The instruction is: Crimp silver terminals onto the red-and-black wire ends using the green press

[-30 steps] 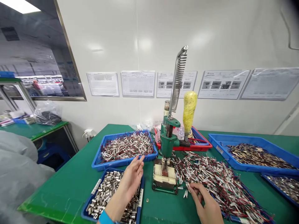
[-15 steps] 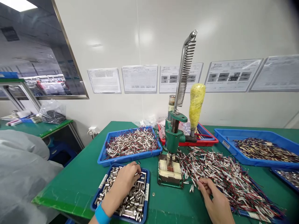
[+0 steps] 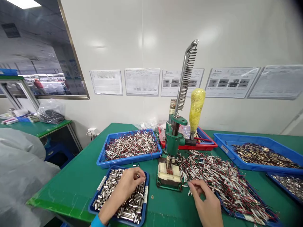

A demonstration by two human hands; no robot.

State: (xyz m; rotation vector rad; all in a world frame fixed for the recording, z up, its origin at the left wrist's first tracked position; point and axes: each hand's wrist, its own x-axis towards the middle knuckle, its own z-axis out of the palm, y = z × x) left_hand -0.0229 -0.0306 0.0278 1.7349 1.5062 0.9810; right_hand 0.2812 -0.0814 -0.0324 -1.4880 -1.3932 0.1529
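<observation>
My left hand, with a blue band at the wrist, is over a blue tray of small silvery metal cylinders. Its thumb and fingers are pinched together; whatever they hold is too small to make out. My right hand is beside the near left edge of a heap of white pieces with red and black wires. Its thumb and forefinger pinch a small white wired piece. Between the hands stands a green hand press with a yellow-wrapped handle, a coil spring and a pale block at its base.
Behind the left hand sits a blue tray of wired pieces. A red tray stands behind the press. At right are a blue tray of brass-coloured pieces and another tray of small parts. Someone's pale sleeve is at left.
My right hand has moved left, from the heap's edge toward the press base. My left hand has shifted slightly to the right over the cylinder tray, still pinched. The view has tilted a little.
</observation>
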